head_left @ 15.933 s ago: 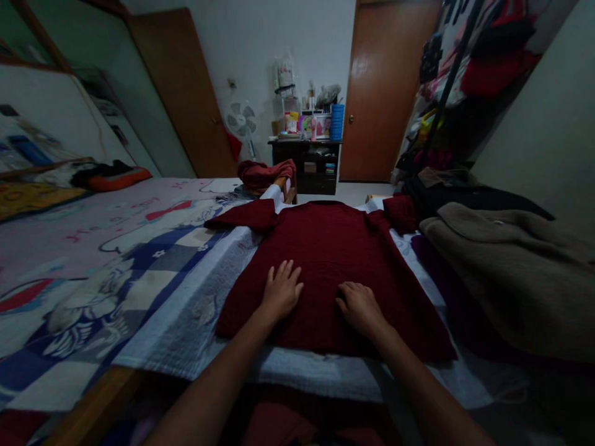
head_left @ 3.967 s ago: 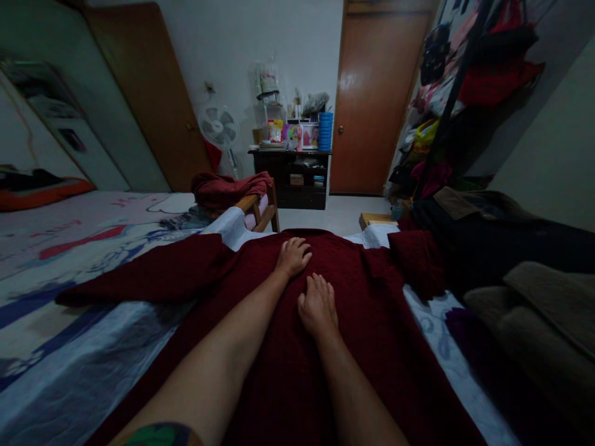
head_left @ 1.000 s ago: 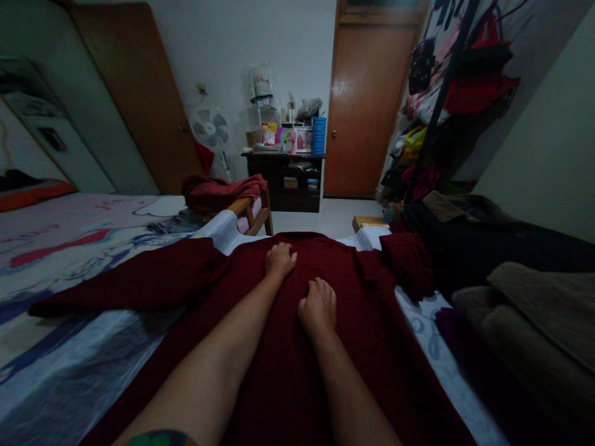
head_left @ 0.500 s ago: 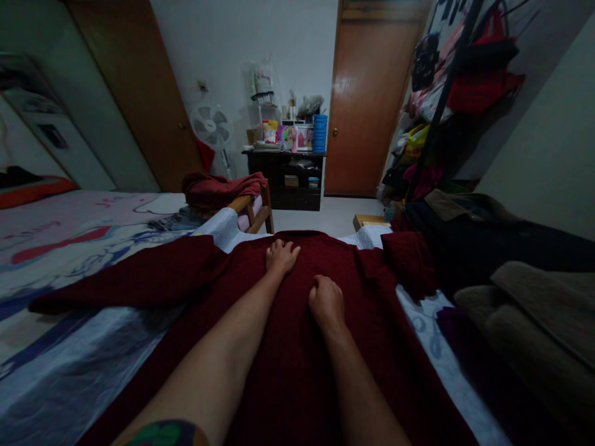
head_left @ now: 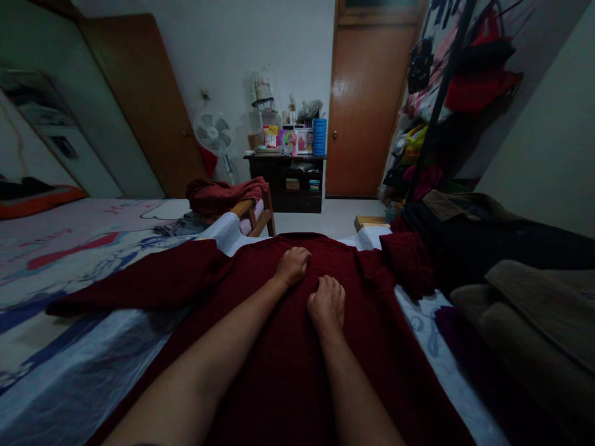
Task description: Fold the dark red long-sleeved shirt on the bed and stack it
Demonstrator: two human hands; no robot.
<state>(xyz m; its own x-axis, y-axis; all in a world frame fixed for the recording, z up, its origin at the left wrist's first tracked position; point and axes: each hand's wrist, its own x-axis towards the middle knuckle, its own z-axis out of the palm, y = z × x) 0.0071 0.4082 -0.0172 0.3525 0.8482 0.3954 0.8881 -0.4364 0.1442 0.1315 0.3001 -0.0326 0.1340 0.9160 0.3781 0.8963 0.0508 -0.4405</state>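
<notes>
A dark red long-sleeved garment (head_left: 279, 347) lies spread out in front of me, its collar at the far end and one sleeve stretched to the left. The other sleeve is folded up on the right. My left hand (head_left: 294, 265) rests on the upper part of the garment, fingers bent and pointing right. Slightly nearer to me, my right hand (head_left: 328, 305) lies on the middle of the cloth with its fingers apart and a little bent. No fold of cloth shows gathered in either hand; the fingertips are partly hidden.
Beneath the garment is a pale blue-grey cloth (head_left: 134, 359). On the left stretches a patterned bedspread (head_left: 88, 248). A reddish cloth (head_left: 223, 195) hangs over a wooden chair (head_left: 264, 220). Dark and brown clothes (head_left: 520, 303) are piled on the right. A fan (head_left: 214, 133) and black cabinet (head_left: 283, 186) stand behind.
My left hand has moved right across the garment, closer to my right hand, its fingers now more bent. My right hand stays in about the same place, its fingers slightly more spread.
</notes>
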